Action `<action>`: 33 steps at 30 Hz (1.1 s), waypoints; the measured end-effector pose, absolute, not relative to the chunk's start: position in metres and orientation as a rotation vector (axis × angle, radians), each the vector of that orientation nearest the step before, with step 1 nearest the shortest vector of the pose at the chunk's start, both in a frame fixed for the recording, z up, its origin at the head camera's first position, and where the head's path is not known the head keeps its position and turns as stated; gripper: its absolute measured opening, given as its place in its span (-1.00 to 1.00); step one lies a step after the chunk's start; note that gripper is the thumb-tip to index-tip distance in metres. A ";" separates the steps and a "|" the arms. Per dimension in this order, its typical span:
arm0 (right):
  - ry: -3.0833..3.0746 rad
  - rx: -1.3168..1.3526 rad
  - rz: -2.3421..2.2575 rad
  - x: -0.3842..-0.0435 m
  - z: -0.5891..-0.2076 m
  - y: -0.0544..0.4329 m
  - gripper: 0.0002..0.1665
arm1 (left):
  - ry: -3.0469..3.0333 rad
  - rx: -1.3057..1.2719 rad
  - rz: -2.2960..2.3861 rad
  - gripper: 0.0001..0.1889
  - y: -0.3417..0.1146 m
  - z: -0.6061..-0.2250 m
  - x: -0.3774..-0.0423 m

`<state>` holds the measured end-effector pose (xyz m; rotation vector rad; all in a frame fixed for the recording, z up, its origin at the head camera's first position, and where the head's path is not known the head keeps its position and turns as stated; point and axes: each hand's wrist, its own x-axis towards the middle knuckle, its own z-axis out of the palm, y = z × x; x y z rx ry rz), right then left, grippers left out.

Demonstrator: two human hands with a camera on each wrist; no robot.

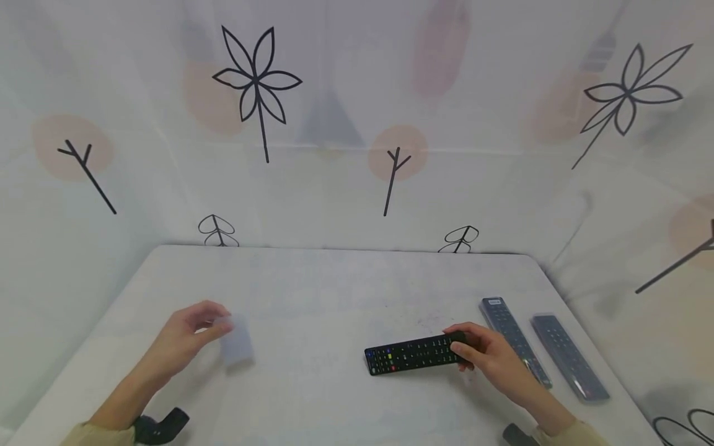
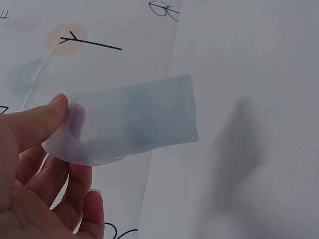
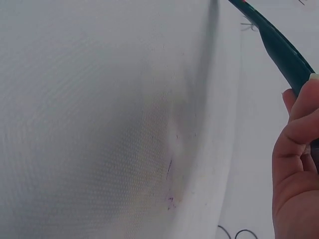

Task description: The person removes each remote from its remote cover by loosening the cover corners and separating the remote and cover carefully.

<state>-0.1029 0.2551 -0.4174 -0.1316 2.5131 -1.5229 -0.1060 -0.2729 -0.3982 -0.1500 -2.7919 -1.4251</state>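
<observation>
My left hand pinches one end of a translucent, bluish plastic sleeve between thumb and fingers. In the left wrist view the sleeve bends where the thumb presses it and juts out flat and thin, its squared end pointing away from the hand. On the other side, my right hand grips a black remote control by its right end. The remote's buttons face up, and its far end points left toward the sleeve. From the right wrist, the remote shows edge-on above the table, with the fingers wrapped about its near end.
Two more remotes lie side by side at the table's right: a dark one just beyond my right hand, and another in a clear cover nearer the edge. A white patterned cloth rises behind the white table.
</observation>
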 end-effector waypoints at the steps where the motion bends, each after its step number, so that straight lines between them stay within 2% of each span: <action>1: 2.509 -0.147 -1.526 -0.103 -0.418 0.255 -0.54 | -2.802 -0.155 -1.425 -0.71 -0.272 -0.400 -0.107; 9: 2.424 -0.260 -1.627 -0.104 -0.420 0.254 -0.36 | -2.865 -0.194 -1.353 -0.74 -0.271 -0.415 -0.112; 17: 2.444 -0.145 -1.701 -0.108 -0.421 0.244 -0.44 | -2.856 -0.251 -1.222 -0.71 -0.270 -0.420 -0.121; 27: 2.502 -0.222 -1.744 -0.118 -0.424 0.224 -0.46 | -2.824 -0.306 -1.183 -0.74 -0.261 -0.425 -0.136; 33: 2.457 -0.273 -1.763 -0.122 -0.427 0.209 -0.42 | -2.866 -0.281 -1.239 -0.62 -0.258 -0.430 -0.143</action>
